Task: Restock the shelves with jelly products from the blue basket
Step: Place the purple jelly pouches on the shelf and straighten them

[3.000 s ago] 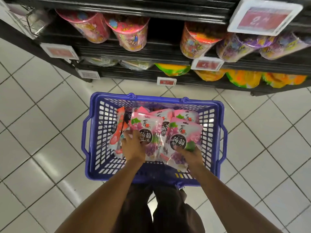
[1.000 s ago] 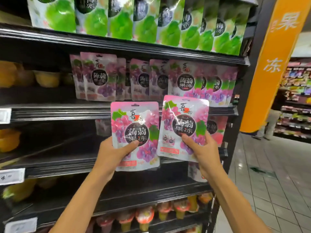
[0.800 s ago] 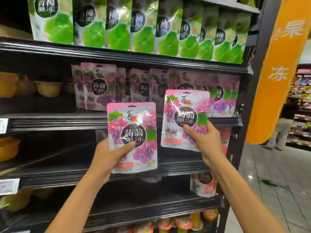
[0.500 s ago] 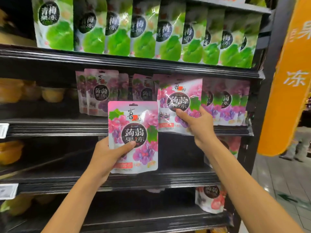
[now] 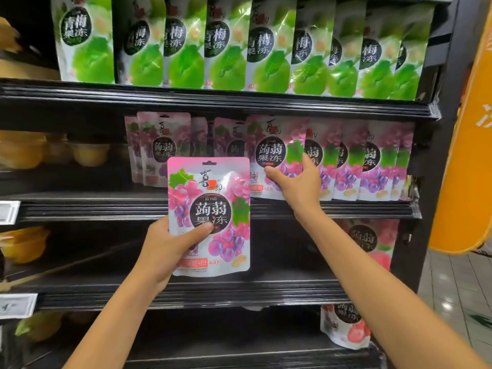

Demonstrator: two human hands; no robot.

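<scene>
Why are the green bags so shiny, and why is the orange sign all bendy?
Head view: light bounces white glare off the glossy green bags; the wide-angle lens likely bows the orange sign at the edge; the yellow cups far left look blurry.

Two hands (image 5: pixel 165 249) (image 5: pixel 300 185), two hand-held grape jelly pouches (image 5: pixel 213 187) (image 5: pixel 274 139).

Black shelves (image 5: pixel 213 103) are filling most of the view, ribbed front edges running across. White price tags (image 5: pixel 9 212) are sitting at their left ends. An orange panel (image 5: pixel 464 182) is showing at the right, and pale floor tiles (image 5: pixel 452 286) are catching glare below it.
</scene>
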